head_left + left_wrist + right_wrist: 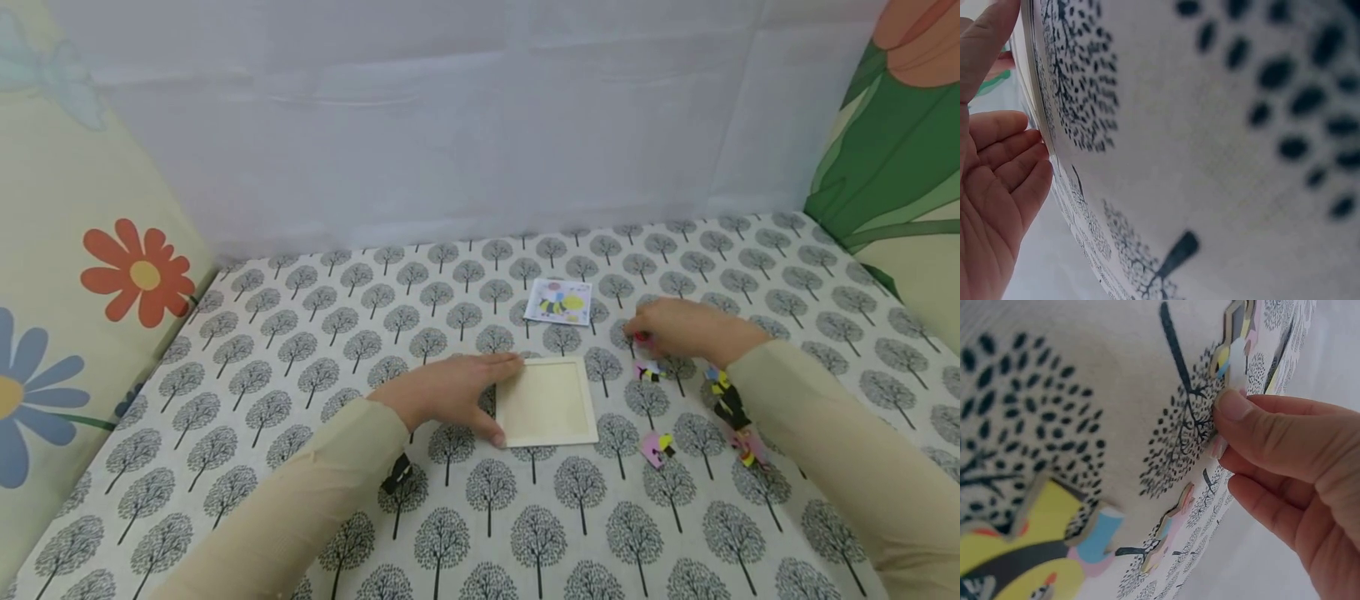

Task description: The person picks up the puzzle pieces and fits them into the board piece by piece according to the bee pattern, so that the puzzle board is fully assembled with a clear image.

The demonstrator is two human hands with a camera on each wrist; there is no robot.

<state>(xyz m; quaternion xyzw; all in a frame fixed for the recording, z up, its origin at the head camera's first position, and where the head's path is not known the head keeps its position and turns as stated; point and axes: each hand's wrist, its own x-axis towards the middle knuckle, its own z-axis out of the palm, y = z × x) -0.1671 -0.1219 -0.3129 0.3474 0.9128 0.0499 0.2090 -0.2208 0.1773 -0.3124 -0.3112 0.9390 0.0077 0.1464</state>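
A shallow pale wooden puzzle tray (547, 404) lies flat in the head view. My left hand (457, 392) rests against its left side, thumb at the near corner and straight fingers at the far one; the left wrist view shows these fingers (1013, 156) extended along the tray's edge. To the right of the tray, my right hand (693, 329) pinches a reddish-pink puzzle piece (643, 337) just at the cloth. In the right wrist view, thumb and fingertips of the right hand (1285, 450) meet on that piece, mostly covering it.
Loose puzzle pieces lie near the right arm: a pink-and-yellow one (657, 448), a striped one (648, 371) and a cluster (727, 400) beside the sleeve. A dark piece (397, 473) lies by the left forearm. Behind the tray is a bee picture card (558, 302).
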